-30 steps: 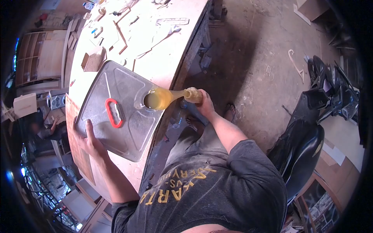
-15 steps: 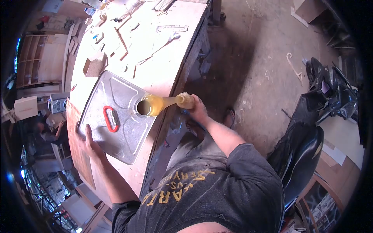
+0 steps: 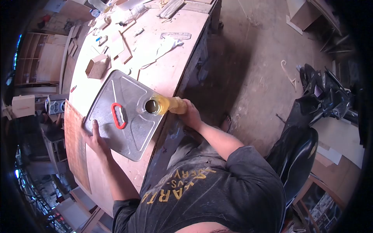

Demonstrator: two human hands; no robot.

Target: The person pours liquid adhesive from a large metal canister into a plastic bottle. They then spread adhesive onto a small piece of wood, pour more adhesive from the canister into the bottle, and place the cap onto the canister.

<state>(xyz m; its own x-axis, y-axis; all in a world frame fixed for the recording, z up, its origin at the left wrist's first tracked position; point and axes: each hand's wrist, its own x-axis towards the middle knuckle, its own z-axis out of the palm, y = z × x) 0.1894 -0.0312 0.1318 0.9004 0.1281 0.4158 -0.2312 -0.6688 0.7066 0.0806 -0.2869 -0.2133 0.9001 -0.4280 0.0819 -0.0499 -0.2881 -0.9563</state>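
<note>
A square metal tin with a red handle leans over the workbench edge, its top facing me. My left hand grips the tin's lower left edge, with the thumb on top and the other fingers mostly hidden. At the tin's right corner is a round opening. Translucent yellow material spans from this opening toward my right hand; whether it is liquid or plastic I cannot tell. My right hand is closed around a yellowish bottle, partly covered by the fingers.
On the workbench lie a small open box, wood strips, a white cloth and a reddish board. A motorbike stands at right. Another person is at far left.
My right hand and the bottle have come closer to the tin's opening, and the yellow span between them is shorter. The tin has shifted slightly right in view.
</note>
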